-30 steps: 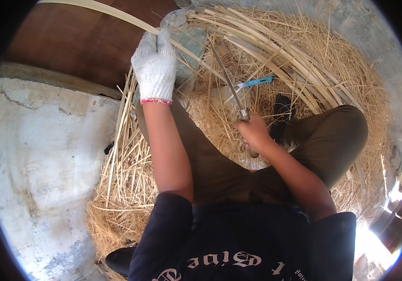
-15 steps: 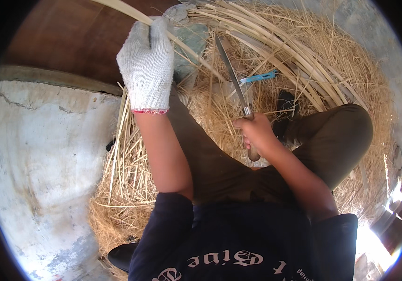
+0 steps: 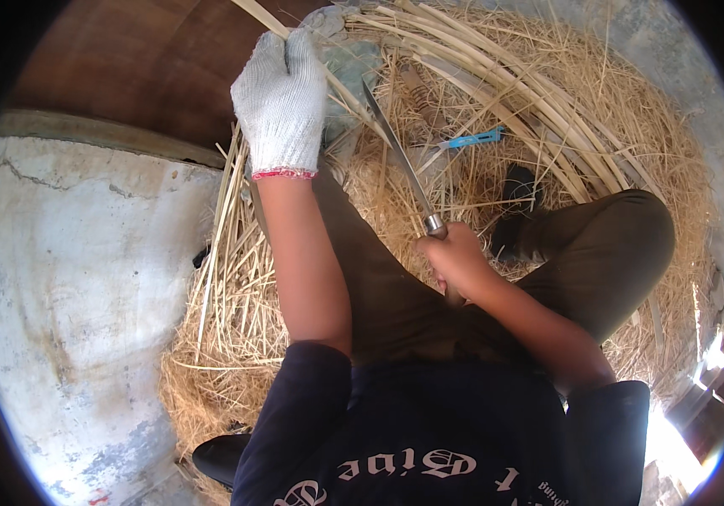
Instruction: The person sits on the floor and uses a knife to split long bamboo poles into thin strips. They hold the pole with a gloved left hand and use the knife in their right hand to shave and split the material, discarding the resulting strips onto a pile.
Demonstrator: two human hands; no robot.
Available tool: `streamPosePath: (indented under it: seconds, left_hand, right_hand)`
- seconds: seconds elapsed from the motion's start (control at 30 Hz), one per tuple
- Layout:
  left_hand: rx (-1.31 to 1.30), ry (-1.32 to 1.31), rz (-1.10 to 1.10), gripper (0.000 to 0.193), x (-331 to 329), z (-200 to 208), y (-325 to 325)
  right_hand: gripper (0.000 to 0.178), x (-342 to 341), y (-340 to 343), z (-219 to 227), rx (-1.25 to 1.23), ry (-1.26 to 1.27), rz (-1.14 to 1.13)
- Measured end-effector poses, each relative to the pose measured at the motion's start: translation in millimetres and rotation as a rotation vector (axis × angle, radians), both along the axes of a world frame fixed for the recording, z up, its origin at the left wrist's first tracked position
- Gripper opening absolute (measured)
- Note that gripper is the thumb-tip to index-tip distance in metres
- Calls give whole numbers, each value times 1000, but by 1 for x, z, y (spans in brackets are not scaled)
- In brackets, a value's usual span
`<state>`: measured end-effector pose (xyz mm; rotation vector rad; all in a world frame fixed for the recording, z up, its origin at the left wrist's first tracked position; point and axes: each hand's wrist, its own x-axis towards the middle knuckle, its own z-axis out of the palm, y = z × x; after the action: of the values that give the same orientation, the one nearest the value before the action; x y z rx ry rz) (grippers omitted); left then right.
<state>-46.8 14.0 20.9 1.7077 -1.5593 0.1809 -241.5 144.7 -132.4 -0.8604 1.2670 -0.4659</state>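
Observation:
A white knit glove with a red cuff covers my left hand (image 3: 282, 105), which is closed around a long pale strip of split bamboo or cane (image 3: 262, 16). The strip slants from the top edge down to the right, its lower part running beside the knife blade. My bare right hand (image 3: 456, 263) grips the handle of a long, narrow-bladed knife (image 3: 402, 156), blade pointing up and to the left. Whether the blade touches the strip I cannot tell. Most of the knife's handle is hidden by my fingers.
A blue-handled cutter (image 3: 476, 137) lies on the shavings ahead, near a brown wooden handle (image 3: 418, 91). Long pale strips (image 3: 497, 72) curve along the upper right. More thin strips (image 3: 231, 278) lie beside my left leg. A worn white wall (image 3: 92, 295) stands at left.
My left hand has shifted right and slightly up with the strip. My right hand and the knife have moved a little to the left and down.

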Motion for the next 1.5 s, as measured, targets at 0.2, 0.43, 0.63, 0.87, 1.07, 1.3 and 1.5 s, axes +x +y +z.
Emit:
streamPosePath:
  seconds: [0.2,0.43,0.63,0.87,1.07,1.3,1.5]
  left_hand:
    - [28,83,-30,36,3,1,0]
    - [-21,41,-26,35,11,-2,-2]
    - [66,112,9,37,28,-2,-1]
    - [-10,167,-19,37,28,-9,-5]
    - [50,232,-38,34,39,-8,-1]
    - [8,202,-7,37,41,-10,-5]
    - [20,315,-16,37,47,-15,-6]
  right_hand:
    - [24,0,-1,2,-342,168,-55]
    - [26,0,-7,-3,49,193,54]
    - [24,5,-7,13,-350,107,-138]
    - [22,-3,-6,-30,-236,334,98]
    - [17,5,-3,17,-415,285,-2]
    - [24,-3,-19,-27,94,207,83]
    - [22,3,-10,-26,-229,232,0]
